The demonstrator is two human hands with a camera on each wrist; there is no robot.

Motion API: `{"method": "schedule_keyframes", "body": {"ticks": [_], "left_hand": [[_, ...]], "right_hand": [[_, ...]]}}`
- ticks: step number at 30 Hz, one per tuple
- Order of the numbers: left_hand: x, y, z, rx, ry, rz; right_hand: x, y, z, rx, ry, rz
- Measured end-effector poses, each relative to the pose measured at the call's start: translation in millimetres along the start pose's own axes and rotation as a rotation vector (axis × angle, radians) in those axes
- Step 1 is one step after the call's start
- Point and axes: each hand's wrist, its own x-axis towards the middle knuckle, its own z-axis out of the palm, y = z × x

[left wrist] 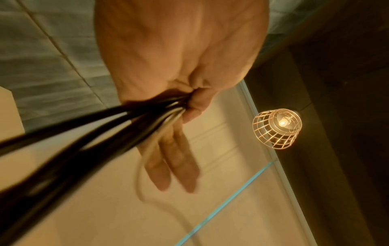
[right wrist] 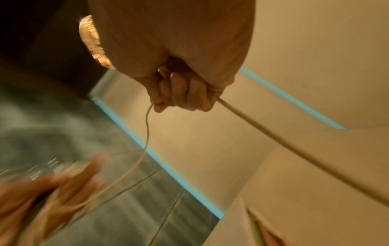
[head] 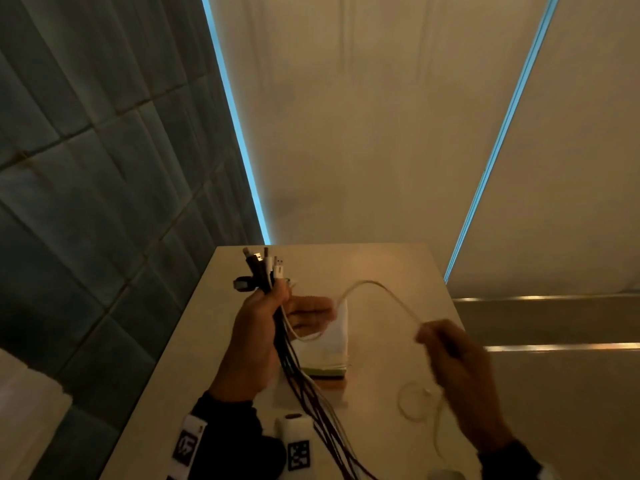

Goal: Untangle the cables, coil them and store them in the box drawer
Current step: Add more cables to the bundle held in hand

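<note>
Two hands (head: 263,327) (head: 460,375), one cable bundle (head: 298,368), one white cable (head: 377,289), one box (head: 329,344), one lamp (left wrist: 276,128).

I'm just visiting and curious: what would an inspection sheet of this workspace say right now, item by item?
Surface: a pale table, warmly lit.
Job's things: a bundle of cables, dark and white, plugs pointing up; one white cable arcs away from it; a small white box stands on the table behind the hands.
Clutter: nothing seen.
Grippers: the left hand grips the bundle, two fingers straight; the right hand, blurred, holds the white cable in curled fingers.
Cables: the bundle's strands hang down off the picture's lower edge; the white cable makes a loose loop below the right hand.
Surroundings: grey tiled wall, pale panels with blue light strips, a wire-cage lamp.
</note>
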Motion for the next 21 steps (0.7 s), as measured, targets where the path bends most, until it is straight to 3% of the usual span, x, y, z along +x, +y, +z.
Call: {"method": "schedule_keyframes", "body": {"ticks": [2, 3, 5, 6, 7, 9, 10, 11, 12, 14, 16, 17, 19, 21], "left_hand": [[0.6, 4.5, -1.2, -0.045, 0.018, 0.015], [2.3, 5.6, 1.1, -0.091, 0.013, 0.015], [6.5, 3.5, 9.1, -0.157, -0.025, 0.003], [7.8, 2.4, 14.3, -0.178, -0.058, -0.003], [8.0, 2.1, 21.8, -0.202, -0.101, -0.014], [6.8, 2.9, 34.5, -0.240, -0.186, -0.047], [5.6, 3.0, 41.5, -0.244, -0.216, -0.056], [4.2, 2.6, 48.7, -0.242, -0.241, -0.052], [2.5, 2.3, 56.4, -0.238, -0.267, -0.036], [1.2, 1.6, 70.8, -0.199, -0.322, -0.015], [0.7, 4.1, 79.0, -0.081, -0.359, -0.034], [1.0, 7.1, 79.9, -0.029, -0.371, -0.052], [5.1, 16.4, 73.9, 0.003, -0.370, -0.055], [14.9, 28.8, 61.9, -0.036, -0.287, -0.010]], "right_hand": [[-1.9, 24.2, -43.0, -0.006, 0.124, 0.128], [-4.4, 36.4, -57.0, -0.107, 0.031, 0.188], [-16.6, 56.5, -67.5, -0.224, -0.353, 0.287], [-23.7, 67.6, -73.4, -0.296, -0.528, 0.238], [-36.5, 84.4, -80.5, -0.266, -0.570, 0.186], [-46.2, 89.3, -78.8, -0.286, -0.786, 0.213], [-42.1, 83.6, -72.4, -0.328, -0.772, 0.259], [-30.3, 60.1, -57.3, -0.391, -0.593, 0.269], [-22.9, 30.4, -45.2, -0.325, -0.538, 0.201], [-12.4, -15.3, -15.0, -0.151, -0.600, 0.095], [-10.1, -32.2, 16.7, 0.019, -0.721, 0.065], [-11.2, -34.4, 26.7, 0.124, -0.698, 0.065], [-12.0, -24.7, 29.3, 0.217, -0.610, 0.164], [-24.7, -3.2, 11.5, 0.091, -0.562, 0.353]]}}
